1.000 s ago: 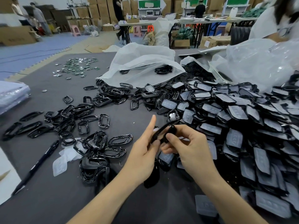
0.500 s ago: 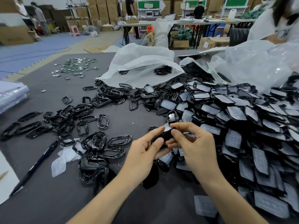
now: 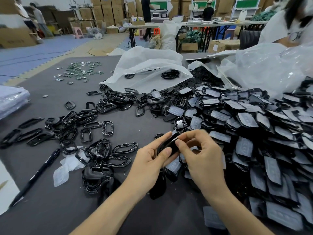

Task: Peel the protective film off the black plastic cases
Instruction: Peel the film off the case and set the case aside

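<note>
Black plastic case [image 3: 167, 146] is pinched between two bare hands just above the grey table [image 3: 128, 122], low of centre in the head view. It is held at the 9 o'clock edge of a heaped pile of film-covered cases [image 3: 245, 126], which spreads from 12 to 4 o'clock of the hands.

The left hand [image 3: 149, 165] grips the case from below, with the thumb laid across its near face and the index finger stretched along its far edge. The right hand [image 3: 203, 160] closes on the upper end from 3 o'clock, thumb and forefinger tips pressed at the corner — apparently hunting for the film's lip. Whether an edge is lifted cannot be told; only glossy black shows between the fingers.

The step in hand looks like starting the peel. Done well, it calls for a nail worked under one corner while the left hand holds the case rigid. A low, steady pull along its length should then bring the film away in one piece, with fingertips kept off the gloss.

Both wrists bend inward, and the forearms enter from 6 o'clock and converge on the case. Bare black frames [image 3: 101, 150] lie scattered at 9 to 10 o'clock — pale film scraps [image 3: 67, 167] and a pen [image 3: 39, 172] rest near 8 o'clock
</note>
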